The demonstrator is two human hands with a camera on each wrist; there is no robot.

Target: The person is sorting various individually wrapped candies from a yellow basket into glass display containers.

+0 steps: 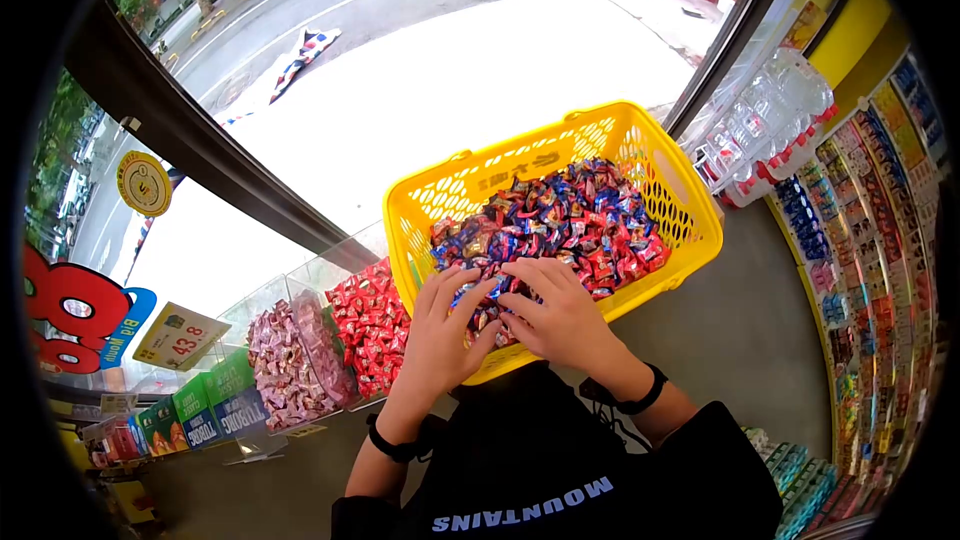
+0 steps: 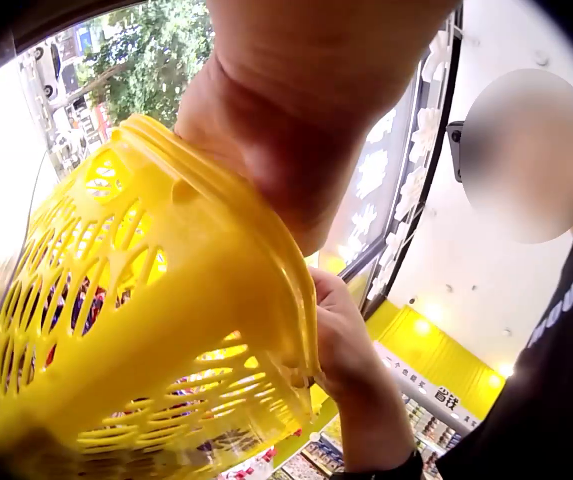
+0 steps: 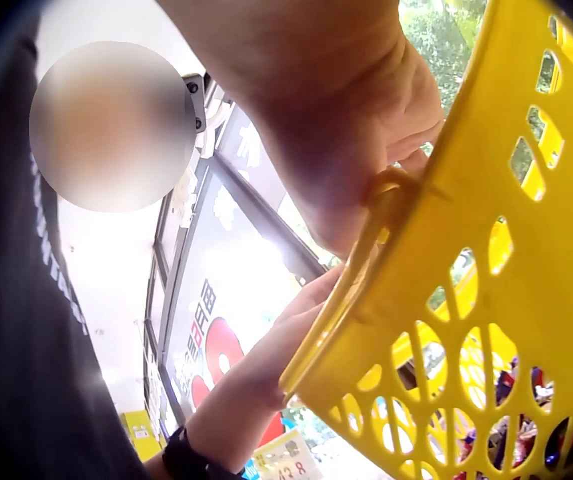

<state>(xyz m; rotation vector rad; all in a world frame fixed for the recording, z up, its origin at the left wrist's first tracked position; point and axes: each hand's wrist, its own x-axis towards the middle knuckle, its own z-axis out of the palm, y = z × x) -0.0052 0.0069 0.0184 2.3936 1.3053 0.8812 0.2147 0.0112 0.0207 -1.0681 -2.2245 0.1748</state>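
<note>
A yellow plastic basket (image 1: 700,232) with slotted walls holds a heap of wrapped candies (image 1: 580,220), in red, dark blue and purple wrappers. Both hands reach in over its near rim. My left hand (image 1: 447,325) lies over the near left of the heap, fingers slightly bent and spread. Beside it my right hand (image 1: 560,318) has its fingers pointing left, fingertips at the candies and close to the left hand. In the left wrist view the basket wall (image 2: 166,320) hides the left fingertips. The right fingertips are likewise behind the basket wall (image 3: 456,230) in the right wrist view.
Left of the basket stand clear bins of red-wrapped candies (image 1: 368,325) and pink-wrapped candies (image 1: 292,360). A price card (image 1: 180,337) and green boxes (image 1: 228,375) are farther left. Bottled water (image 1: 775,110) and stocked shelves (image 1: 870,270) line the right side. Glass panes face the street.
</note>
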